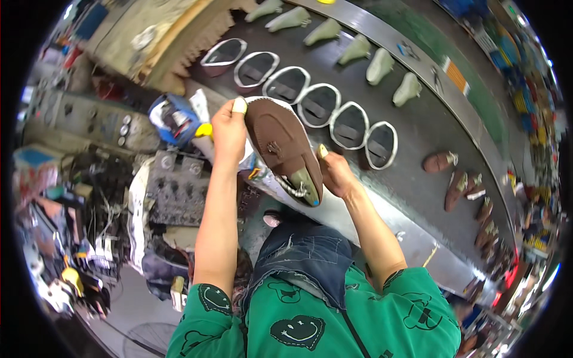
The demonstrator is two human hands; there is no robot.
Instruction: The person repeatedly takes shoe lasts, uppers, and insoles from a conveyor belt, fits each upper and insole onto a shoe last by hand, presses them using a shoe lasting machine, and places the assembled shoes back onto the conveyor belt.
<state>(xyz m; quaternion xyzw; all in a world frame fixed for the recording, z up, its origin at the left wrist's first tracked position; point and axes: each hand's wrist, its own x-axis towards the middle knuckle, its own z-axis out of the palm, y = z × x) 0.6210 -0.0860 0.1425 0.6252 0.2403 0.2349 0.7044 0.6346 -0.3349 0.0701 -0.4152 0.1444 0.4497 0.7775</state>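
A brown loafer (280,140) with a small bow on its vamp is held up in front of me, tilted, its toe far and its heel near. A pale green shoe last (302,181) fills its opening. My left hand (228,134) grips the toe end from the left, thumb on the edge, a yellowish cover on the thumb tip. On the right, my right hand (338,173) is closed against the shoe's side near the heel, also with a yellowish thumb cover. The fingers beneath the shoe are hidden.
Beyond the shoe, a dark conveyor belt (412,134) carries a row of white-rimmed shoe uppers (320,106), several green lasts (354,49) and brown shoes (440,161). To my left stand a blue container (173,122) and a grimy machine (173,185).
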